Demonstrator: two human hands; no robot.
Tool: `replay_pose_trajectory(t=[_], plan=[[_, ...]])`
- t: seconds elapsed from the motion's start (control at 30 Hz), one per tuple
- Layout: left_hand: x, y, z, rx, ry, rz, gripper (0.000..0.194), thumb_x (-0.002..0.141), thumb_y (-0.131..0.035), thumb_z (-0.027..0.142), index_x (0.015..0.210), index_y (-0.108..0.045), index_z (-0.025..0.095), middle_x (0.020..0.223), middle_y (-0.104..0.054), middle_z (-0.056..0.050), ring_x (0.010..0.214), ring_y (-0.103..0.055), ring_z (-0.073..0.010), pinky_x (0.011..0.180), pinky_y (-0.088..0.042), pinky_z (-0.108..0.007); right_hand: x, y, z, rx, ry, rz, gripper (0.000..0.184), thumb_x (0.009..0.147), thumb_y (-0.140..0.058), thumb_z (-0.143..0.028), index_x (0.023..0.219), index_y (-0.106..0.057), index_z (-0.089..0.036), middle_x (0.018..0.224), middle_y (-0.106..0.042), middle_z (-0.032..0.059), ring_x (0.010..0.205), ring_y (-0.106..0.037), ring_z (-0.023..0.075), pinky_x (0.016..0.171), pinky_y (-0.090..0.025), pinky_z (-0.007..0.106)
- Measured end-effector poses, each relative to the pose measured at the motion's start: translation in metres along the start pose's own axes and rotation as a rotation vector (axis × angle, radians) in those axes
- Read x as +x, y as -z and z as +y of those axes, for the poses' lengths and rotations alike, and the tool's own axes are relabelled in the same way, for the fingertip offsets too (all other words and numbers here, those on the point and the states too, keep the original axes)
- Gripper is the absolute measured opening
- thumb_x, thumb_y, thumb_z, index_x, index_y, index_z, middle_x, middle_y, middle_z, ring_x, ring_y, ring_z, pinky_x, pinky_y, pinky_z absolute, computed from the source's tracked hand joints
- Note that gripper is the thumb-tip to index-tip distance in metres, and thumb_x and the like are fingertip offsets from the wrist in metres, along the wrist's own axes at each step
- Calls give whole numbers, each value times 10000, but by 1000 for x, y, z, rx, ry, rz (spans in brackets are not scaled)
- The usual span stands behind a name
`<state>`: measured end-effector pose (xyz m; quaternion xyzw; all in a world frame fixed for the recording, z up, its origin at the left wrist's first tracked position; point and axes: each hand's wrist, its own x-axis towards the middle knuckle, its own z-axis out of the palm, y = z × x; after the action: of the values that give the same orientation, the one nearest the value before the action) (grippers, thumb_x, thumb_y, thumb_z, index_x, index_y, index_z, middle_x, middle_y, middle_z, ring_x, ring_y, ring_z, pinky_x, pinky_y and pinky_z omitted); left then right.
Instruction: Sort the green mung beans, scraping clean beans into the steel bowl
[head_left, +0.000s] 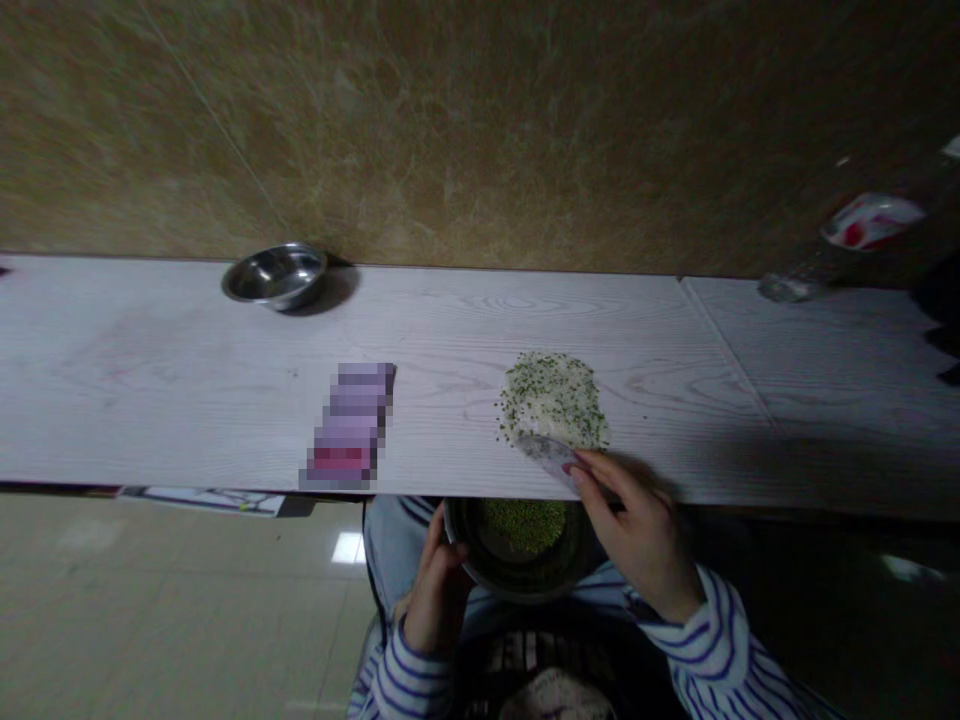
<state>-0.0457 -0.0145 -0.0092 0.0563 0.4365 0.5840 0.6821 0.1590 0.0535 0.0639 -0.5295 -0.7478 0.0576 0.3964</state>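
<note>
Green grains (551, 375) mixed with whitish stuff sit in a loose, speckly heap on the pale wood-grain tabletop (442, 400), close to the front edge. The right hand (645, 530) pinches a thin see-through flat piece (544, 450), tip right at the heap's near side. The left hand (439, 585) is wrapped on the rim of a round dark bowl (517, 592), little green grains inside, just below the table edge. Shiny, shallow steel dish (277, 278) near the wall, btw.
</note>
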Motion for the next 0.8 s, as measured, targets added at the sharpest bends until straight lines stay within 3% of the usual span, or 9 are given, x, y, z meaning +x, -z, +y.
replay_pose_trajectory(t=[0.17,0.5,0.8], plan=[[2,1,-2,-4,14,15,538,716,-718,215,1247,-684,296,1236,-740,-62,1182,-642,-337,949,-529,-440,14,-14,-18,-47,167,-38,166,971,-566,-158,1067,-701,-147,867,-803,66,734,-744,204,722,-525,359],[9,3,-5,30,20,37,593,699,-725,222,1282,-665,312,1210,-762,-59,1087,-707,-334,863,-570,-449,32,-15,7,-171,86,13,183,982,-548,-198,1038,-713,-142,884,-809,82,740,-743,218,751,-491,357],[10,1,-7,-6,-3,45,561,704,-738,210,1252,-689,320,1250,-751,-44,1139,-687,-337,909,-562,-453,43,-13,26,-233,72,40,211,987,-528,-214,1027,-727,-160,895,-814,86,742,-758,221,751,-513,356]])
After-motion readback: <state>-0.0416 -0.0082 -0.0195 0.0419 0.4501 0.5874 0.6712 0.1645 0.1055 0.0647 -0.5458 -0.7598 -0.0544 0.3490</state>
